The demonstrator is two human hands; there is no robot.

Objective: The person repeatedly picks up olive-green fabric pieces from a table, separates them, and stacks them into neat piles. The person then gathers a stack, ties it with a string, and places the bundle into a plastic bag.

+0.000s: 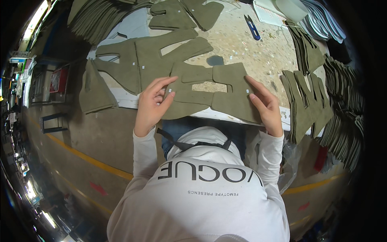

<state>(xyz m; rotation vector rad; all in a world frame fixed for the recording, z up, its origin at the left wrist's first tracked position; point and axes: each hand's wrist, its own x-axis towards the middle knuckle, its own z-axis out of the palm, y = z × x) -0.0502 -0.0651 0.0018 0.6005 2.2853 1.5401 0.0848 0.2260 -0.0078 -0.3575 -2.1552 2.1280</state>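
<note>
Two olive-green cut fabric pieces lie side by side at the table's near edge, each with a small white sticker. Their arms meet around a slot-like gap that shows the tabletop. My left hand [154, 103] rests at the outer edge of the left fabric piece [189, 101], index finger and thumb apart on it, the other fingers bent. At the outer edge of the right fabric piece [231, 104], my right hand [268, 108] touches with thumb and index finger spread. What lies under each hand's curled fingers is hidden.
More olive pieces [149, 54] lie beyond and left, beside a fanned stack [94, 20]. Blue thread snips [252, 27] and a dark oval patch [215, 60] are on the speckled table [229, 44]. Stacked olive pieces [342, 101] hang along the right; a small stool [54, 123] stands left.
</note>
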